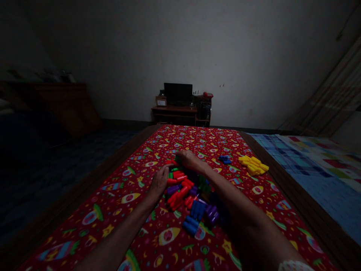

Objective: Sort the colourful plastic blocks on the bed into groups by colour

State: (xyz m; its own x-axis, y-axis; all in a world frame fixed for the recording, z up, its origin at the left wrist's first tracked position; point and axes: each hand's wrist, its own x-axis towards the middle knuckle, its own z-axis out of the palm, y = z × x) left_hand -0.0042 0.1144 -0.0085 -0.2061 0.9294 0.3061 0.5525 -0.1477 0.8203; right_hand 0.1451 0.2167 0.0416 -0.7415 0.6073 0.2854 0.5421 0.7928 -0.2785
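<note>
A heap of plastic toy blocks [187, 195] in red, blue, purple and green lies on a red patterned cloth [124, 195]. My left hand [159, 181] rests at the heap's left edge, fingers curled against a red and a green block. My right hand [189, 159] reaches over the far side of the heap, fingers bent down onto blocks there. What the fingers of either hand enclose is too dark to make out. A stack of yellow blocks [254, 165] lies apart at the right, with a small group of blue blocks [225, 159] beside it.
The cloth covers a long wooden-edged surface [284, 180]. A blue checked mat [310, 169] lies to the right. At the far wall a low desk [175, 113] carries a dark monitor [178, 93]. The room is dim, with dark floor to the left.
</note>
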